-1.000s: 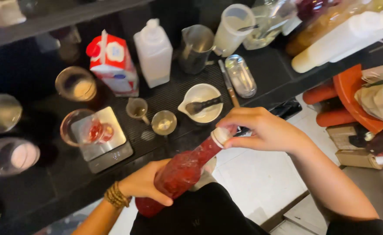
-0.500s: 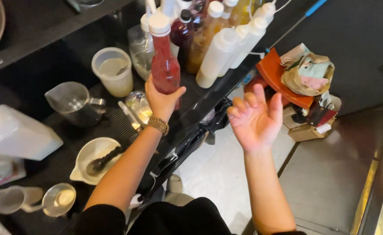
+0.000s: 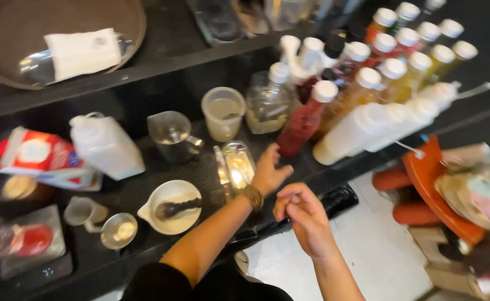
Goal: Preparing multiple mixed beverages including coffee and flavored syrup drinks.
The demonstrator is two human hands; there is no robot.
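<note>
The scene was moderately lit from overhead, with the black counter [image 3: 161,184] swallowing much of the light. Strong glare flared off a shiny metal piece [image 3: 236,167] near the middle. Motion blur smeared the whole frame, worst at the right and left edges, where shapes lost definition.

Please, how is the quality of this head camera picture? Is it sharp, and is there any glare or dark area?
Head view: soft motion blur overall, both the left hand and the right hand smeared; bright glare on the shiny metal lid; the black counter and shelf are dark with little detail; the capped bottles at upper right are brighter but blurred.
</note>
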